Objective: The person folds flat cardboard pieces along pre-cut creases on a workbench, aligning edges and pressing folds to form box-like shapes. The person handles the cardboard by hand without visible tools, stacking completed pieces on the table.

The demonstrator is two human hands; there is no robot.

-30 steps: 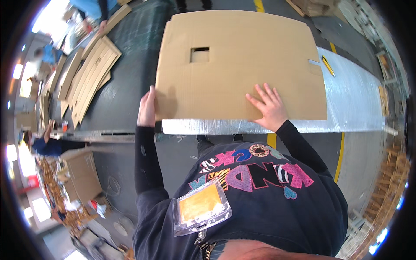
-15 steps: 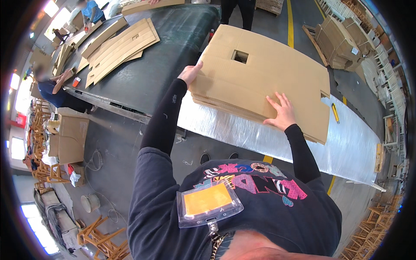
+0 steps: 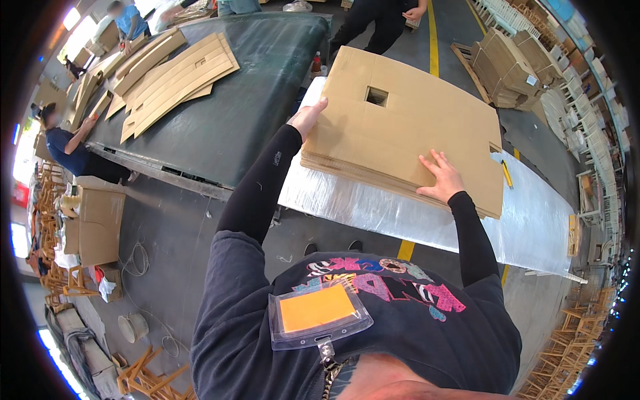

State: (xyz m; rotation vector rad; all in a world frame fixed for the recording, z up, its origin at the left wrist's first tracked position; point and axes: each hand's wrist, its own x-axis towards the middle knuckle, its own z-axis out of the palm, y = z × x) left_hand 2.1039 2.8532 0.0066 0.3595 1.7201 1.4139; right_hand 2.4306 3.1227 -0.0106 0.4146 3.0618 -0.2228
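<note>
A stack of brown flat cardboard sheets (image 3: 407, 127) lies in front of me, the top sheet pierced by a small rectangular cutout near its far left. My left hand (image 3: 309, 121) presses against the stack's left edge, its fingers stretched along it and partly hidden by the side. Spread on top near the front edge is the fingers of my right hand (image 3: 443, 180), which grips nothing. Under the stack, the table is covered in shiny clear film (image 3: 527, 230). Just beyond the stack's right edge rests a yellow cutter knife (image 3: 507, 175).
On the left, a dark green table (image 3: 260, 87) carries several loose cardboard pieces (image 3: 180, 83). A person in dark blue (image 3: 70, 150) works at its left side. Another person in dark trousers (image 3: 373, 23) stands beyond the stack. Bundled cardboard (image 3: 510, 70) stands at the far right.
My left hand has shifted right along with the stack's left end, and pale film now shows beside it. My right hand stays spread on top. The person beyond has moved, one hand now visible.
</note>
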